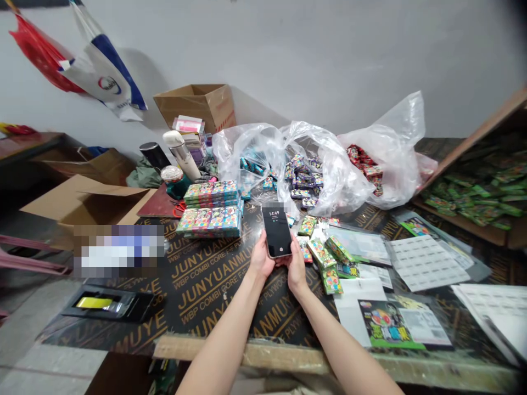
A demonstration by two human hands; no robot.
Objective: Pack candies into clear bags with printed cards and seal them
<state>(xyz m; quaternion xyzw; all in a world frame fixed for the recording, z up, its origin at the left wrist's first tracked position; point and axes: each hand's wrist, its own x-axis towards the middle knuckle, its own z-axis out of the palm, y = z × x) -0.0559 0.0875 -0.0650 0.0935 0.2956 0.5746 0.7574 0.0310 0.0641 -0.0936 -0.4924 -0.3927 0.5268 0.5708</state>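
Note:
A smartphone [278, 233] with a dark screen reading 14:49 is held upright in both hands above the table. My left hand [261, 258] grips its lower left edge, and my right hand [296, 264] is closed around the lower right edge. Just right of the phone lie several small green printed boxes [323, 253], some overlapping. To the left stands a stack of colourful box packs [209, 219]. Behind the phone, clear plastic bags hold small blue boxes [255, 165], purple boxes [303, 178] and red boxes [365, 164].
Label sheets [428, 262] and printed cards [385, 323] cover the right side. A carton of green packets [481, 192] leans at far right. Bottles [183, 153], red scissors [179, 208] and a black tray [111, 303] are on the left. An open carton [94, 203] stands beyond the table's left edge.

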